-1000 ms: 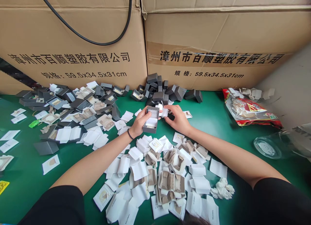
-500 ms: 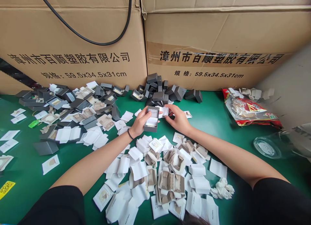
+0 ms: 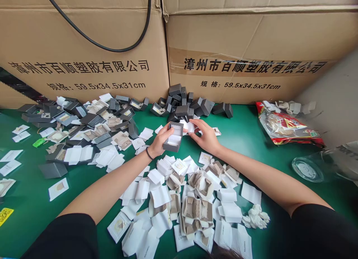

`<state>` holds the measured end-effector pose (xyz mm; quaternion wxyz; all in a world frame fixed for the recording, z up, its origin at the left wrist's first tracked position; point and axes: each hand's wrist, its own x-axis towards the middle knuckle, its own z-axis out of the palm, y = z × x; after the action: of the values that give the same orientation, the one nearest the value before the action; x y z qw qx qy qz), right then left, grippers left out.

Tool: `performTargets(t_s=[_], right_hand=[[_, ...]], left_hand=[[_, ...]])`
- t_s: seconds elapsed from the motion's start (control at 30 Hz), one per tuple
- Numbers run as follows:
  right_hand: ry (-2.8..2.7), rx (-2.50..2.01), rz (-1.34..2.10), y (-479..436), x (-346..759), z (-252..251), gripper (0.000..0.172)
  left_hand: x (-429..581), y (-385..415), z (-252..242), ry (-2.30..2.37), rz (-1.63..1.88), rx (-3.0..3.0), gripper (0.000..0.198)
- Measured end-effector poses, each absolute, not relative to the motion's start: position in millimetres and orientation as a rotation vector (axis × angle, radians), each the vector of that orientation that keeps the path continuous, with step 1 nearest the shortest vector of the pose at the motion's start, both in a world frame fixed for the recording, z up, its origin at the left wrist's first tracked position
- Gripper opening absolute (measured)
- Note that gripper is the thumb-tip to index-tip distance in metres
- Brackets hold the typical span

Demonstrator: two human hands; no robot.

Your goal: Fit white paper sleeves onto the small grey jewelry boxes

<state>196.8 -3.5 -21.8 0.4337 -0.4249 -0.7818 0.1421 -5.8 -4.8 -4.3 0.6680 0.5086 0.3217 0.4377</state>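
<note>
Left hand (image 3: 160, 141) grips a small grey box (image 3: 173, 136), lid open, held just above the green table (image 3: 248, 139) at centre; white lining shows inside. Right hand (image 3: 206, 138) just beside it, fingers pinched on a small white insert (image 3: 190, 127) at the lid's edge.

Progress, judged from the lie of things: one box in hand; a broad litter of loose white and beige inserts (image 3: 192, 207) near the body, many already out of boxes. Open grey boxes (image 3: 92, 121) sprawl to the left, several with linings in them; a heap of shut grey boxes (image 3: 183, 100) sits just behind the hands. Plenty unhandled.

Around: two big cartons (image 3: 237, 46) wall off the back, black cable (image 3: 97, 43) across one. Snack bag (image 3: 288, 126) and glass dish (image 3: 307, 169) right, crumpled tissue (image 3: 256, 216) near the right arm. Nothing blocks the hands; the clutter crowds the table
</note>
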Motion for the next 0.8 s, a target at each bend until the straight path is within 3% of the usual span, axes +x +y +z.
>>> performTargets(t_s=[0.23, 0.67, 0.8], right_hand=[[-1.920, -1.085, 0.413, -5.0, 196.0, -20.8, 0.053], [-1.703, -0.903, 0.880, -3.6, 196.8, -20.3, 0.041], [-1.702, -0.848, 0.873, -3.6, 196.9, -20.5, 0.039]], left_hand=[[-4.8, -5.8, 0.3, 0.752, 0.942, 1.128, 0.037], [-4.1, -4.2, -2.3, 0.669, 1.029, 0.957, 0.042], [-8.5, 2.0, -3.8, 0.595, 0.980, 0.882, 0.037]])
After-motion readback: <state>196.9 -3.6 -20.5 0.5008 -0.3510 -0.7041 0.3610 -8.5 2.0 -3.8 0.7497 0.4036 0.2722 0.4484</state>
